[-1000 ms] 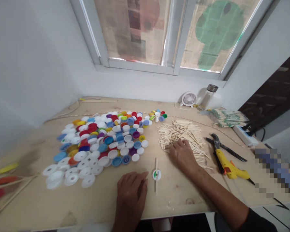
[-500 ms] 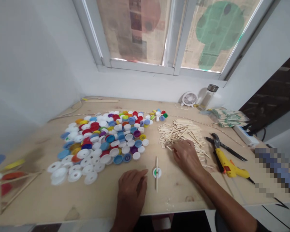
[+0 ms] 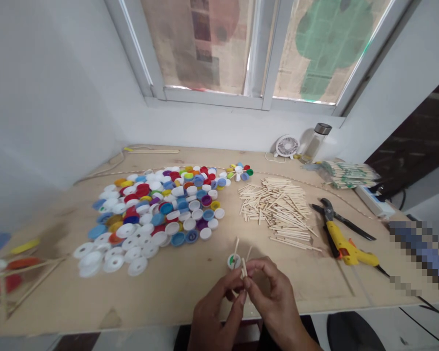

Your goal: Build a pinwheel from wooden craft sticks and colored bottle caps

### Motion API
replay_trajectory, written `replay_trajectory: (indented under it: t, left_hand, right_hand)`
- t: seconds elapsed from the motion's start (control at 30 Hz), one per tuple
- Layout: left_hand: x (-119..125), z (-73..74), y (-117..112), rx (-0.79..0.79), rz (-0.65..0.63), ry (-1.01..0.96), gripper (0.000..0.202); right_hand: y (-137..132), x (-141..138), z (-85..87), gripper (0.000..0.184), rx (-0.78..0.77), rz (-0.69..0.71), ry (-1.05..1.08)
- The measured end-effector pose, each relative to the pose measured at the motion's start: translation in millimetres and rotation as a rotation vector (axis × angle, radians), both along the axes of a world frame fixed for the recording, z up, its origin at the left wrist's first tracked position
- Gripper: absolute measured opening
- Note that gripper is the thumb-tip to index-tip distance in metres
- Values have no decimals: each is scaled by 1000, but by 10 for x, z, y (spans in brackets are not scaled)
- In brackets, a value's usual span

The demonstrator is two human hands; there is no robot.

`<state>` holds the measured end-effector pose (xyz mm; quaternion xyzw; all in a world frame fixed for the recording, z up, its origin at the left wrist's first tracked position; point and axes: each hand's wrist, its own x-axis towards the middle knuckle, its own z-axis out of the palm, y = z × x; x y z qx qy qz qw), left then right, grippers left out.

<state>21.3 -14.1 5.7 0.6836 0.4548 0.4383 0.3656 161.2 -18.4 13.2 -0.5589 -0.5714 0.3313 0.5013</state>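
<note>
My left hand (image 3: 215,312) and my right hand (image 3: 272,297) meet near the table's front edge, fingers pinched together on a short wooden stick (image 3: 244,267) held upright between them. Just beyond the fingertips lies a white bottle cap (image 3: 233,262) with a longer stick across it. A heap of short wooden sticks (image 3: 280,209) lies to the right of centre. A spread of coloured and white bottle caps (image 3: 157,214) covers the left half of the wooden table (image 3: 190,292).
A yellow glue gun (image 3: 346,248) and black pliers (image 3: 332,217) lie right of the sticks. A small cap flower (image 3: 240,172), a white fan (image 3: 287,146), a glass jar (image 3: 316,139) and a bagged bundle (image 3: 347,174) stand at the back. Stick-and-cap pieces (image 3: 7,273) rest at far left.
My right hand left the stick heap and came back to the front with a stick. My left hand rose from the table and joined it, both pinching the stick.
</note>
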Motion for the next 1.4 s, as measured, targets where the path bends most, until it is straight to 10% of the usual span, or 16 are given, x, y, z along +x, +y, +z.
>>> replay_trajectory:
  t: [0.43, 0.73, 1.07, 1.4]
  left_hand:
    - [79, 61, 10, -179, 134, -175, 23]
    - [-350, -166, 125, -116, 283, -6, 24]
    - [-451, -79, 240, -39, 172, 155, 20]
    - [-418, -96, 298, 25, 162, 170, 17]
  right_hand:
    - [-47, 36, 16, 11, 30, -38, 22]
    - [63, 380, -21, 18, 199, -121, -396]
    - [487, 1441, 651, 8, 426, -518, -772]
    - [325, 1313, 191, 6, 315, -245, -746]
